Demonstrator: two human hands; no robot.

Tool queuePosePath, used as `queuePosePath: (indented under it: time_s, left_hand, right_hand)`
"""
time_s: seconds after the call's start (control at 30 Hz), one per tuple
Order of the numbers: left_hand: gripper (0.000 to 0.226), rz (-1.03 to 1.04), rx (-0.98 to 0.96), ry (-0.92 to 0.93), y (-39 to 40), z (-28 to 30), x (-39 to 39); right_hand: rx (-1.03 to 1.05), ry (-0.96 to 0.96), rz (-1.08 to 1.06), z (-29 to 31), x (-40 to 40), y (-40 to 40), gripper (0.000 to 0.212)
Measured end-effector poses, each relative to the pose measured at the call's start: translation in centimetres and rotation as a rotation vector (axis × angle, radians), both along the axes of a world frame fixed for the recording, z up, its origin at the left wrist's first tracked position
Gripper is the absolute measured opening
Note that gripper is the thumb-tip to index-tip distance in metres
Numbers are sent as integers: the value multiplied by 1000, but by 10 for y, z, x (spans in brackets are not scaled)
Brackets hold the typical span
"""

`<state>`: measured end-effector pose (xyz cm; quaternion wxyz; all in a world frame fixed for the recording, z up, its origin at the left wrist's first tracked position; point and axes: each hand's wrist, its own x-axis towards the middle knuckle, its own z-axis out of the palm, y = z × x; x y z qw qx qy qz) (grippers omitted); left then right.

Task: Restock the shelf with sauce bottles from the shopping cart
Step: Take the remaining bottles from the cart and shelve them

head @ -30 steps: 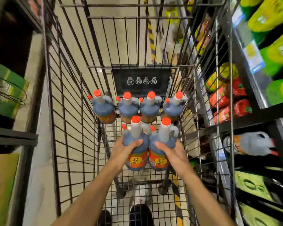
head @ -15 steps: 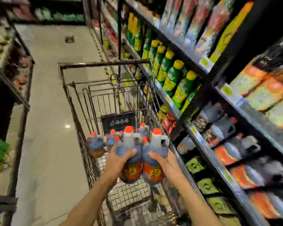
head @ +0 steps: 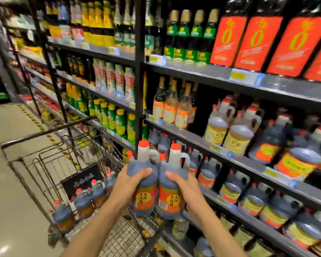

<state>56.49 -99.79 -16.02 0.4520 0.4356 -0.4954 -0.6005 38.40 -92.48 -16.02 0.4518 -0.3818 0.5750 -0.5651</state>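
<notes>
I hold two dark sauce bottles with orange caps and orange labels side by side above the cart's near right corner. My left hand (head: 127, 184) grips the left sauce bottle (head: 144, 182). My right hand (head: 185, 188) grips the right sauce bottle (head: 171, 184). Both bottles are upright and touch each other. Several more of the same bottles (head: 82, 203) stand in the wire shopping cart (head: 50, 164) at the lower left. The shelf (head: 248, 164) on the right carries similar dark bottles (head: 206, 169) just behind the held pair.
A black shelf upright (head: 139, 75) rises right behind the held bottles. Shelves above hold green-labelled, yellow-labelled and red-labelled bottles. Jugs with yellow labels (head: 228, 130) stand on the shelf to the right. The aisle floor (head: 13, 182) lies to the left of the cart.
Both hands have lifted the two bottles up out of the cart and toward the shelf on the right. My view has swung up and right from the cart to the shelves.
</notes>
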Motion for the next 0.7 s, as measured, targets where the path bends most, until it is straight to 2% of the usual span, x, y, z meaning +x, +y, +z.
queuePosePath:
  time_s: [0.03, 0.1, 0.17, 0.23, 0.27, 0.37, 0.43, 0.53, 0.63, 0.7]
  left_hand:
    - [40, -63, 13, 12, 9, 7, -19]
    - [52, -167, -10, -9, 29, 17, -60]
    - [57, -253, -32, -25, 49, 22, -108]
    - [46, -336, -35, -22, 76, 24, -157]
    - [47, -383, -30, -18, 91, 23, -183]
    - [75, -506, -5, -45, 141, 22, -260]
    - [78, -586, 21, -29, 173, 22, -311]
    - [68, -712, 57, -31, 224, 29, -377]
    - [32, -783, 97, -25, 268, 37, -433]
    - [28, -844, 116, -33, 291, 45, -467]
  right_hand:
    - [-9, -16, -38, 5, -16, 15, 31]
    - [-16, -30, -118, 13, -52, 48, 23]
    - [-17, -39, -206, 18, -89, 84, 25]
    - [-7, -34, -302, 17, -129, 124, 32]
    - [-2, -28, -354, 17, -149, 145, 36]
    - [-4, -37, -466, 17, -210, 214, 33]
    - [4, -36, -540, 21, -248, 259, 33]
    - [20, -27, -643, 29, -297, 319, 37]
    - [27, -4, -736, 41, -336, 369, 38]
    - [30, 21, -782, 49, -357, 396, 37]
